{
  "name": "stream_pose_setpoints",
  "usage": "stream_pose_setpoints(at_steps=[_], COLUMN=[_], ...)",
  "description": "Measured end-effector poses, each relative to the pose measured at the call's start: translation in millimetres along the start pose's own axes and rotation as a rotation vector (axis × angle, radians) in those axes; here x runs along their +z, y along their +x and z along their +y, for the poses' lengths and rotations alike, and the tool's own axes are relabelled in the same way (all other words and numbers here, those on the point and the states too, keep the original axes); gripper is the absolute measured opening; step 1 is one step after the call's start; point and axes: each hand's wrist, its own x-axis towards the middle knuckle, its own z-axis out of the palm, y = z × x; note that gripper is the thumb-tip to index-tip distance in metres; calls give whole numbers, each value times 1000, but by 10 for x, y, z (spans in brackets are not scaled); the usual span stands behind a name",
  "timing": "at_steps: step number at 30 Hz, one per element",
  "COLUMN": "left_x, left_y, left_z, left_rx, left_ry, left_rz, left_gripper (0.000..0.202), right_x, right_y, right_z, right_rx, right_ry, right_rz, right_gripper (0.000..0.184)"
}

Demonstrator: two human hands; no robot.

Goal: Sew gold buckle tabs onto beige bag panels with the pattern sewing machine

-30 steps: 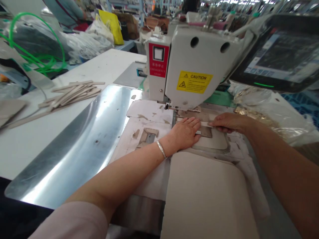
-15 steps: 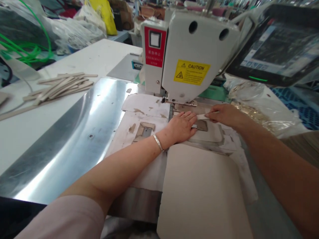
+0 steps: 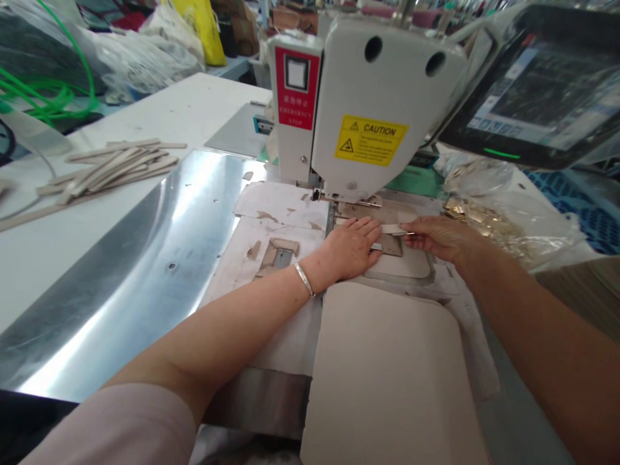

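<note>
My left hand (image 3: 352,248) lies flat with its fingers stretched out under the sewing machine head (image 3: 382,97). It presses on a pale strip (image 3: 391,229) and the beige panel (image 3: 415,259) beneath. My right hand (image 3: 433,237) pinches the strip's right end between thumb and fingers. At those fingertips shows a thin dark, shiny edge that I cannot make out. A small metal piece (image 3: 376,247) peeks out beside my left fingers, by a dark rectangular opening (image 3: 393,245). Nearer to me lies a larger beige panel (image 3: 387,368).
Several beige strips (image 3: 116,169) are piled on the white table (image 3: 194,97) at the left. A shiny metal plate (image 3: 159,258) slopes beside the white template sheet (image 3: 242,258). Gold metal pieces (image 3: 477,219) lie in plastic at right, below a control screen (image 3: 547,90).
My right hand has shifted slightly down and right, and its fingers have curled closer round the strip's end. My left hand stays flat in place. The view has moved a little.
</note>
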Motion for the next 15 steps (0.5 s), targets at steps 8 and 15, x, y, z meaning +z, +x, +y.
stream_pose_setpoints(at_steps=[8,15], left_x=[19,3], left_y=[6,11], left_z=[-5,21], left_rx=[-1,16], left_ry=[3,27], left_rz=[6,2], left_gripper=[53,51], right_x=[65,89], right_y=[-36,-63], right_z=[23,-14], right_rx=[34,48], right_ry=[-5,-387], right_rz=[88,119], right_gripper=[27,32])
